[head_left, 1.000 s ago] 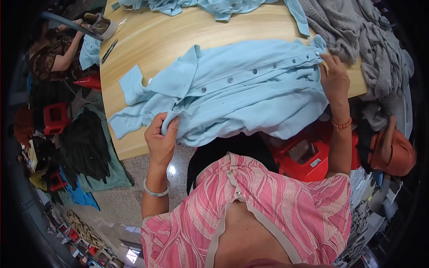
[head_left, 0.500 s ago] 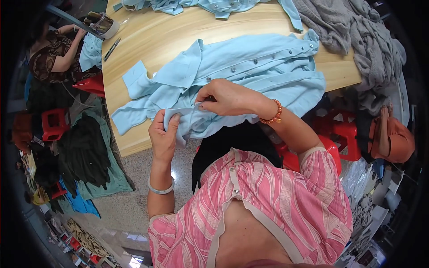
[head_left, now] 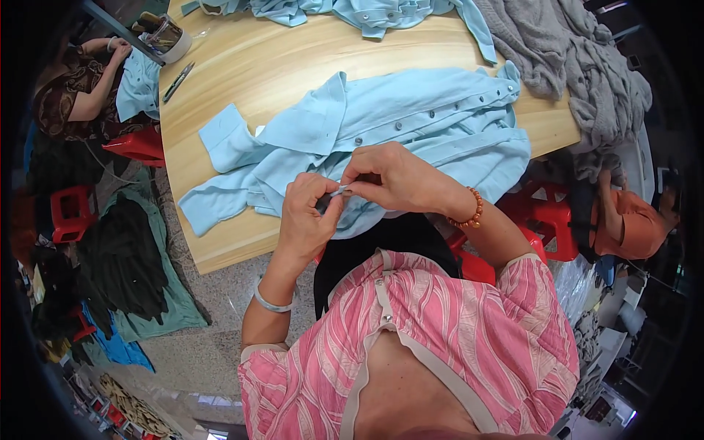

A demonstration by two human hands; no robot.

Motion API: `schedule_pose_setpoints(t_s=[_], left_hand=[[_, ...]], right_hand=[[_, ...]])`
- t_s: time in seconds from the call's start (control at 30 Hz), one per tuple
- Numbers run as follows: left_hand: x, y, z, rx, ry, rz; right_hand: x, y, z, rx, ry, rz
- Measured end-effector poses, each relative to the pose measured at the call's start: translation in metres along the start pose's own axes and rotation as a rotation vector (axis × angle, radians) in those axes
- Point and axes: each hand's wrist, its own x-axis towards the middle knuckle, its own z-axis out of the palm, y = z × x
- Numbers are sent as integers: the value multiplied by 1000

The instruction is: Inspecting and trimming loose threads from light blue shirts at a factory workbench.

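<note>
Wooden table (head_left: 249, 66) bears a blue shirt (head_left: 411, 125) — left hand (head_left: 308, 216) and right hand (head_left: 392, 180) pinch its hem.

Lt blue shirt (head_left: 411, 132) on pale wood table (head_left: 249, 66), grey knit (head_left: 579, 66) (red stools (head_left: 543, 220) below).

The person wears a short-sleeved pink top (head_left: 440, 345) patterned with wavy paler pink and white streaks, with a pale beige band edging its V-shaped neckline. Below it shows a black garment (head_left: 381, 242) over the lap. The left hand (head_left: 308, 220) has a plain silver-white bangle (head_left: 270, 302) round its wrist. The right hand (head_left: 396, 180) has a bracelet of round orange-brown beads (head_left: 471, 214) at its wrist. Both forearms are bare.
</note>
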Motion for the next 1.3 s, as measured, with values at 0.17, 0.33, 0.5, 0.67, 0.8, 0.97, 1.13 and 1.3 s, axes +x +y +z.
schedule_pose_setpoints(t_s=[0.17,0.33,0.5,0.67,0.8,0.97,1.13,1.3], left_hand=[[-7,-10,-4,-71,-47,-61],[-6,-17,-12,-272,-164,-196],[-6,-19,-12,-286,-194,-216],[-8,-15,-9,-238,-169,-125],[-10,-8,-8,-128,-126,-107],[-2,-3,-17,126,-206,53],[22,-6,-21,-138,-6,-161],[49,-14,-20,161,126,-222]], right_hand=[[-4,6,10,175,25,141],[5,20,0,673,-208,464],[6,25,-3,711,-270,490],[1,21,-3,489,-269,306],[-6,18,7,240,-23,29],[-12,22,16,101,82,-63],[-14,27,17,108,3,-44],[-15,29,16,130,-37,15]])
